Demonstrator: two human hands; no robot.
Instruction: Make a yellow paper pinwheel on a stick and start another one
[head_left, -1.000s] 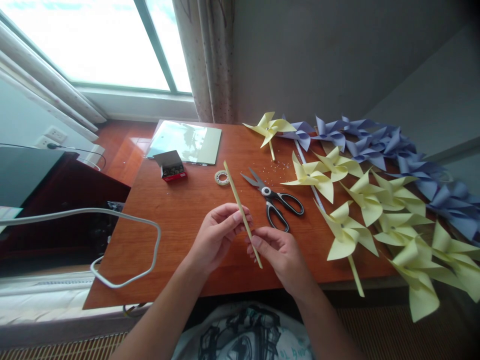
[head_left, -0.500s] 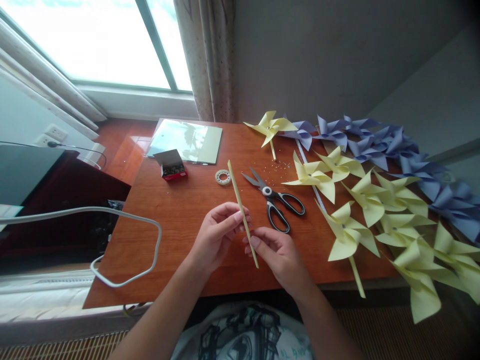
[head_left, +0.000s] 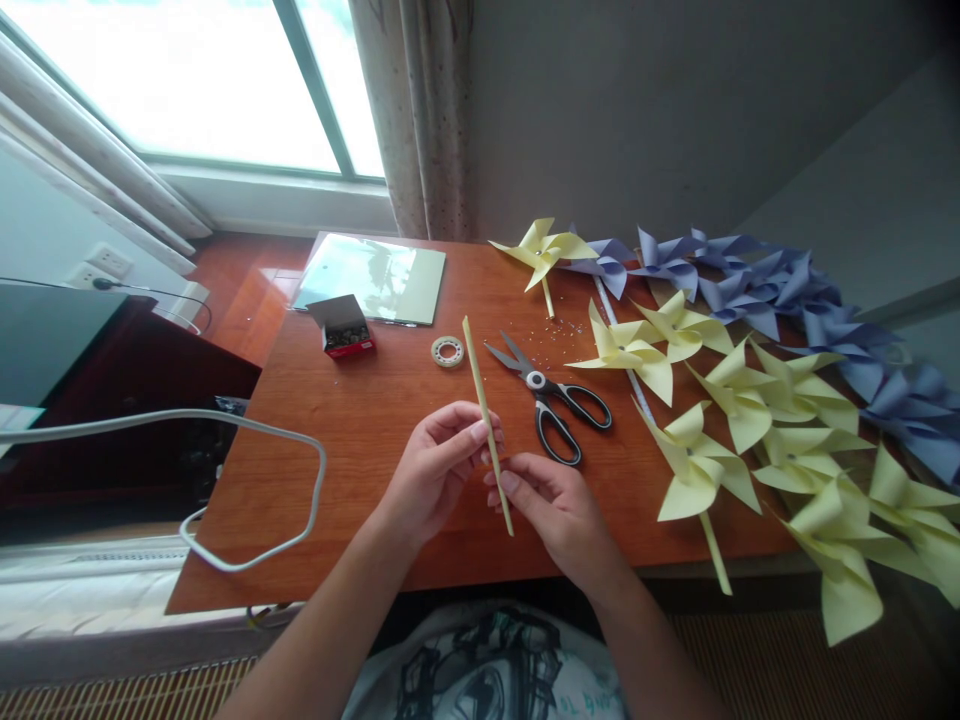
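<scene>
Both my hands hold a thin pale yellow rolled paper stick [head_left: 480,385] above the wooden table [head_left: 360,420]. My left hand [head_left: 439,470] pinches it near the middle between thumb and fingers. My right hand [head_left: 551,505] grips its lower end with the fingertips. The stick slants up and away from me, its far tip near a small roll of tape [head_left: 447,351]. Black-handled scissors [head_left: 555,400] lie open just right of the stick.
Several yellow paper pinwheels [head_left: 701,465] and purple pinwheels [head_left: 757,285] cover the table's right side. A small red box of pins [head_left: 343,330] and a sheet of pale paper [head_left: 371,280] lie at the back left. A white cable [head_left: 225,480] loops over the left edge.
The stick has turned a little more upright and its lower end has drawn in toward my right hand. Both hands stay in nearly the same place.
</scene>
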